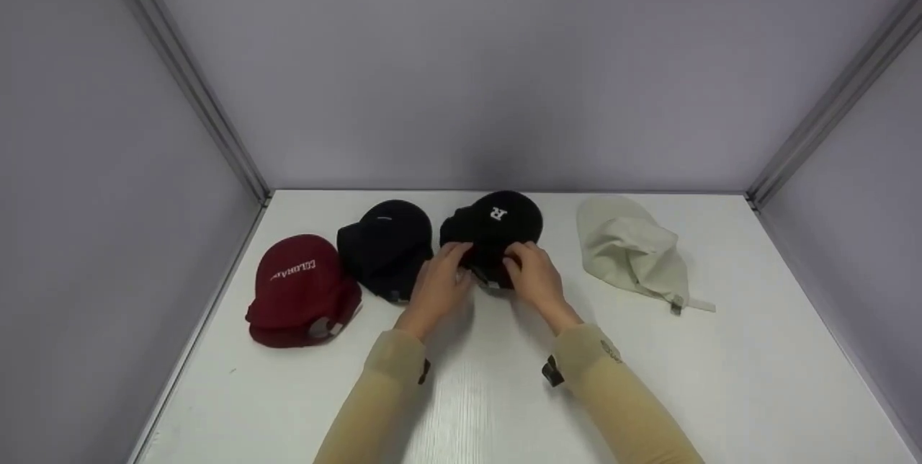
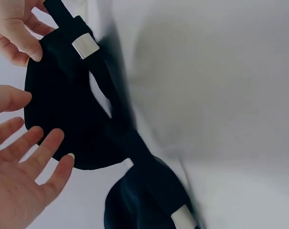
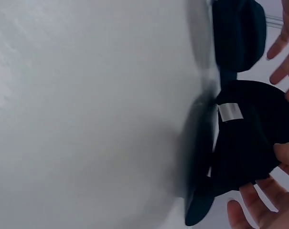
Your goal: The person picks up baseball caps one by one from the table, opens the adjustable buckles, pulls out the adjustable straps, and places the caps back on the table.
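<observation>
A black baseball cap (image 1: 513, 222) with a white letter R lies near the back of the table, its strap side facing me. My right hand (image 1: 536, 278) holds the cap's near right edge between thumb and fingers; the thumb (image 3: 285, 153) shows on the fabric in the right wrist view. Over on the cap's left side, my left hand (image 1: 437, 290) has its fingers loosely spread, fingertips at the edge of the crown (image 2: 63, 105). The strap carries a pale metal buckle (image 2: 85, 46).
Left of the hands lies a dark navy cap (image 1: 389, 244), close beside a red cap (image 1: 295, 284) with white lettering. A cream cap (image 1: 630, 248), crumpled, with its strap out, lies to the right. Grey panels (image 1: 475, 75) enclose the white table (image 1: 482, 406).
</observation>
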Demonstrator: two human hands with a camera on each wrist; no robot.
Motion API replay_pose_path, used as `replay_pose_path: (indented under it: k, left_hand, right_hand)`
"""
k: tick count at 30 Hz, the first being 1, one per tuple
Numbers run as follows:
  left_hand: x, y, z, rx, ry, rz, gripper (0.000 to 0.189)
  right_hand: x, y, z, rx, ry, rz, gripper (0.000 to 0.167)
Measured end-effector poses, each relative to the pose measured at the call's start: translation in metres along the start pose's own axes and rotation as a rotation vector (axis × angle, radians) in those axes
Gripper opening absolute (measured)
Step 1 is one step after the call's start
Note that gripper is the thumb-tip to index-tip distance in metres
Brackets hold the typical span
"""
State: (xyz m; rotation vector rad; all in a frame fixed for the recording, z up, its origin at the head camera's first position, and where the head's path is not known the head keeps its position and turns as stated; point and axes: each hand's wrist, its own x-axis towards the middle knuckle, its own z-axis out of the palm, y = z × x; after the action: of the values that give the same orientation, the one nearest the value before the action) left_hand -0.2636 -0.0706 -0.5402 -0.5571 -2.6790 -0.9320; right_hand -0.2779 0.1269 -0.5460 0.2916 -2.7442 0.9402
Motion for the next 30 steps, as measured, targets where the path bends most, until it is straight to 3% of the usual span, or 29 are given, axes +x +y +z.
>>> replay_pose_path:
  k: [6, 11, 19, 25, 30]
  left_hand:
    - [-0.010, 0.006, -0.007, 0.035, 0.125, -0.002, 0.037]
    - [-0.021, 0.012, -0.012, 0.062, 0.216, 0.039, 0.033]
    - [-0.042, 0.020, -0.018, 0.116, 0.255, 0.118, 0.041]
    - [-0.051, 0.019, -0.021, 0.247, 0.297, 0.233, 0.043]
    - [-0.054, 0.021, -0.025, 0.270, 0.387, 0.381, 0.033]
  right_hand:
    - [-0.005, -0.005, -0.019, 0.126, -0.011, -0.029, 0.009]
    - [-0.015, -0.011, -0.036, 0.242, -0.011, -0.089, 0.008]
    - [-0.035, -0.020, -0.063, 0.367, -0.017, -0.133, 0.009]
    - [-0.046, -0.024, -0.078, 0.397, -0.042, -0.164, 0.010]
    - [-0.054, -0.025, -0.095, 0.468, -0.130, -0.092, 0.015]
